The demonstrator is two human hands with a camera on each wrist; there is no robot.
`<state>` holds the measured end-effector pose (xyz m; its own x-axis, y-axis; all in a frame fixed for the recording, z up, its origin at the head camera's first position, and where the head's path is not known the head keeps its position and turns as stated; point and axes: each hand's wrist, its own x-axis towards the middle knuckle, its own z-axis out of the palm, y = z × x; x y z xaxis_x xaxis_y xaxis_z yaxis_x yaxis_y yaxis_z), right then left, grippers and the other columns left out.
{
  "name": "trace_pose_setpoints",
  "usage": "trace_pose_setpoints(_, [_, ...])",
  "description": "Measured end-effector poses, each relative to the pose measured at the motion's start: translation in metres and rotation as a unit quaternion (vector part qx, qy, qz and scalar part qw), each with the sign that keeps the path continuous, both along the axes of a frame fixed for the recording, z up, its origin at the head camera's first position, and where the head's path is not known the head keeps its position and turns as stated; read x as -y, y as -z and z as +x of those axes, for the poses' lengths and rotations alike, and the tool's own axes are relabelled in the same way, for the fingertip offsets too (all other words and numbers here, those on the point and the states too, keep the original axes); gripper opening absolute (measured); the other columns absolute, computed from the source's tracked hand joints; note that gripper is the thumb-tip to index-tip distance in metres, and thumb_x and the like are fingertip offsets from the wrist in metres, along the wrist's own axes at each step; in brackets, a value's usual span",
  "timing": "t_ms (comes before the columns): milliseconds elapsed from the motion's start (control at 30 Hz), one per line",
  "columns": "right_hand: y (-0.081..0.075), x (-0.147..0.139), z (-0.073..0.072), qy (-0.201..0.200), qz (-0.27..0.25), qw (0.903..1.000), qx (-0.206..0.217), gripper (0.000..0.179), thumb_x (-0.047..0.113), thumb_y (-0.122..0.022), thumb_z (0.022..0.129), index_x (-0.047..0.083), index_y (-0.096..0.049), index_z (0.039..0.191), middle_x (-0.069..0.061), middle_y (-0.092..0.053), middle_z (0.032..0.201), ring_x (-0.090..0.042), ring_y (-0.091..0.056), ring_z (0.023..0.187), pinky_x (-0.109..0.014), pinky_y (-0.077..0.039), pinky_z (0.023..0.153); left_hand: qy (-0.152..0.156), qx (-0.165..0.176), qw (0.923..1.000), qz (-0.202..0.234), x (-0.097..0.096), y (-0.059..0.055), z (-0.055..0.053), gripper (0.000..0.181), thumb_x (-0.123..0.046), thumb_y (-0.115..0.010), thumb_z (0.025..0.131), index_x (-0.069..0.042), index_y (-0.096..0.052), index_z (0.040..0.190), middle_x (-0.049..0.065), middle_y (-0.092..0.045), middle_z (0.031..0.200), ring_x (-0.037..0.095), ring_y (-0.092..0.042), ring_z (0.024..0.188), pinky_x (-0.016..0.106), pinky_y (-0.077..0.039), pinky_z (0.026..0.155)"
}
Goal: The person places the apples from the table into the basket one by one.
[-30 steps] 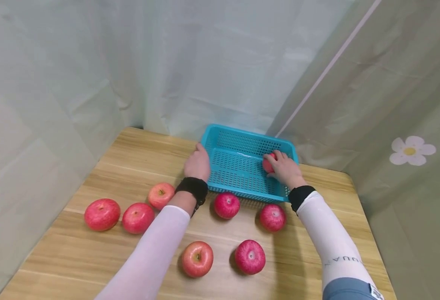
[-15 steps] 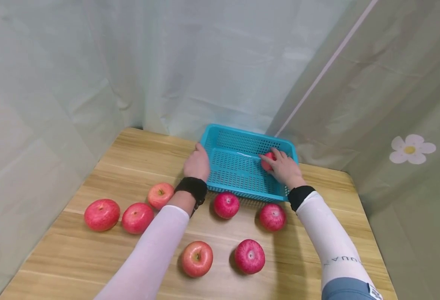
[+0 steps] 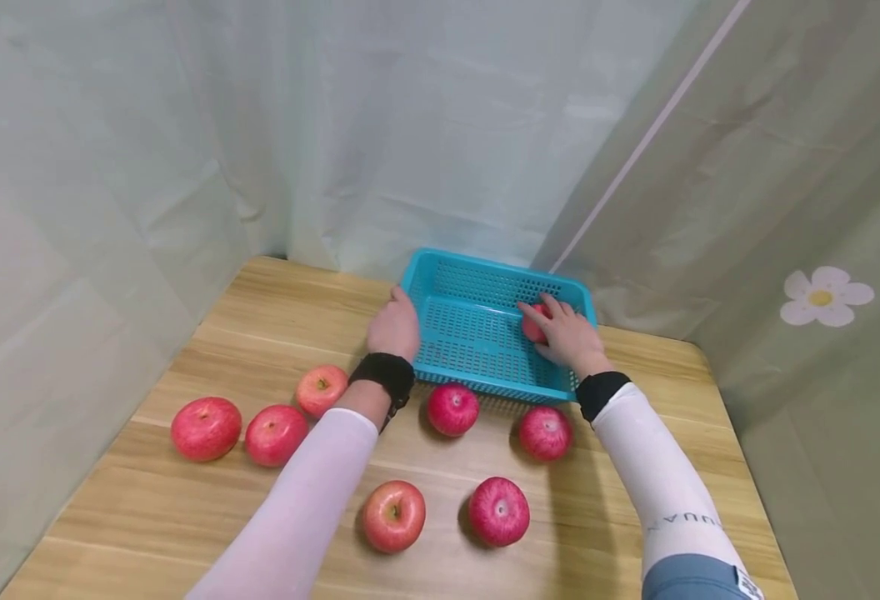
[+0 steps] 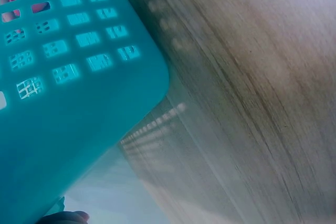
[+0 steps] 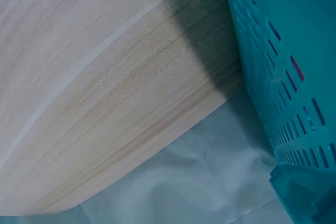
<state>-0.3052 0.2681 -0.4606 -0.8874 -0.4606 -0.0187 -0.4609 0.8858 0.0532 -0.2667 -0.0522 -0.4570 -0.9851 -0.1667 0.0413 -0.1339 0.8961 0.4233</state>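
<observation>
A turquoise perforated plastic basket (image 3: 496, 265) stands toward the back of the wooden table. My left hand (image 3: 395, 327) grips the basket's left rim, and a bit of its fingers (image 4: 65, 216) shows at the bottom edge of the left wrist view. Inside the basket, at its right end, lies a red apple (image 3: 532, 330). Over this apple my right hand (image 3: 573, 340) is spread, its index finger reaching out past the fruit and its thumb low at the near side. The right wrist view shows the basket's outer wall (image 5: 294, 98) but not the hand.
Two dark red apples (image 3: 452, 409) (image 3: 545, 433) sit just in front of the basket. Nearer stand a lighter apple (image 3: 394, 517) and another dark one (image 3: 499, 512). Several more apples (image 3: 206, 428) lie left of my left forearm. Hanging curtains (image 3: 440, 125) border the wooden table (image 3: 275, 317).
The right hand's fingers have spread wider over the apple in the basket, which has shifted slightly left. The left hand and basket have stayed put.
</observation>
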Motion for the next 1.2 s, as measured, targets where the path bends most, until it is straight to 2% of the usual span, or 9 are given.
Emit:
trace_pose_setpoints(200, [0.001, 0.0, -0.003, 0.011, -0.015, 0.9998, 0.01, 0.092, 0.031, -0.084, 0.093, 0.026, -0.032, 0.169, -0.023, -0.027, 0.17, -0.049, -0.036, 0.149, -0.065, -0.047, 0.109, -0.001, 0.004, 1.0, -0.002, 0.001, 0.0, 0.001, 0.044, -0.011, -0.043, 0.113, 0.009, -0.035, 0.152, 0.024, -0.073, 0.097, 0.035, -0.076, 0.078, 0.046, -0.063, 0.065])
trace_pose_setpoints(433, [-0.007, 0.003, -0.006, 0.017, -0.054, 0.9981, 0.025, 0.084, 0.033, -0.075, 0.1, 0.029, -0.029, 0.17, -0.02, -0.024, 0.172, -0.047, -0.031, 0.153, -0.067, -0.041, 0.114, -0.008, -0.015, 0.9998, -0.007, 0.001, -0.001, 0.0, 0.042, -0.008, -0.042, 0.112, 0.01, -0.036, 0.15, 0.025, -0.074, 0.099, 0.037, -0.077, 0.081, 0.048, -0.063, 0.066])
trace_pose_setpoints(667, [-0.012, 0.0, -0.002, 0.021, -0.079, 0.9958, 0.042, 0.078, 0.033, -0.072, 0.103, 0.026, -0.031, 0.17, -0.02, -0.029, 0.171, -0.047, -0.031, 0.154, -0.067, -0.04, 0.115, -0.011, -0.019, 0.9997, -0.014, -0.001, -0.002, 0.002, 0.042, -0.008, -0.041, 0.113, 0.01, -0.037, 0.15, 0.026, -0.075, 0.097, 0.038, -0.077, 0.082, 0.049, -0.062, 0.065])
trace_pose_setpoints(967, [-0.029, -0.008, 0.015, 0.011, -0.131, 0.9886, 0.074, 0.068, 0.027, -0.072, 0.104, 0.013, -0.044, 0.164, -0.024, -0.041, 0.163, -0.046, -0.037, 0.15, -0.064, -0.041, 0.116, -0.007, -0.023, 0.9994, -0.024, -0.003, -0.004, 0.004, 0.042, -0.008, -0.043, 0.112, 0.011, -0.038, 0.149, 0.026, -0.074, 0.096, 0.037, -0.076, 0.08, 0.047, -0.062, 0.065])
trace_pose_setpoints(1200, [-0.038, -0.011, 0.037, 0.01, -0.135, 0.9861, 0.096, 0.06, 0.029, -0.072, 0.104, 0.009, -0.054, 0.157, -0.023, -0.048, 0.16, -0.046, -0.043, 0.148, -0.063, -0.042, 0.116, -0.006, -0.017, 0.9994, -0.028, -0.002, -0.001, -0.002, 0.044, -0.009, -0.046, 0.111, 0.01, -0.036, 0.149, 0.025, -0.073, 0.096, 0.035, -0.076, 0.079, 0.045, -0.062, 0.065])
